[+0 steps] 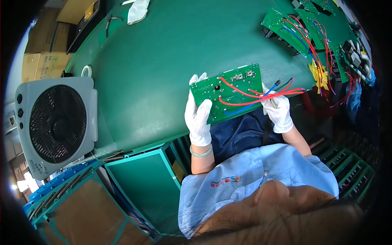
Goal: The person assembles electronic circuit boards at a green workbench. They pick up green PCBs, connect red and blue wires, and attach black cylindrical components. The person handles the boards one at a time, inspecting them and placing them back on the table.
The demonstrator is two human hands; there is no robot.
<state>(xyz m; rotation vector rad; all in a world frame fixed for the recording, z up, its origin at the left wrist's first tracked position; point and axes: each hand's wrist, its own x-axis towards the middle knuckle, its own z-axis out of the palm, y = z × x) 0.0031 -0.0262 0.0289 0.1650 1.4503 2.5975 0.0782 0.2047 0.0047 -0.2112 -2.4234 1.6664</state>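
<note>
from the head view, the board is held up at the near edge of the bench, its soldered face turned up to the camera; i can't tell whether it touches the bench underneath. it looks light and stiff to me, a thin flat plate that shouldn't bend much, though i'd call the solder joints and the roots of the wires its fragile spots. the bare face is probably smooth, so a gloved grip could slip a little. the edges are the place to take hold; i wouldn't lift it by the red wires or the blue wire.

the hands have it about that way. the left hand is closed on the left end, thumb laid over the face, fingertips showing past the upper left corner. the right hand is closed at the right edge, fingers bent in; wires run across it, and whether it pinches any, i can't tell.

the long axis runs left to right on a slant, right end higher in the view, roughly along the bench's edge. the wires' loose ends point right, past the right hand.
</note>
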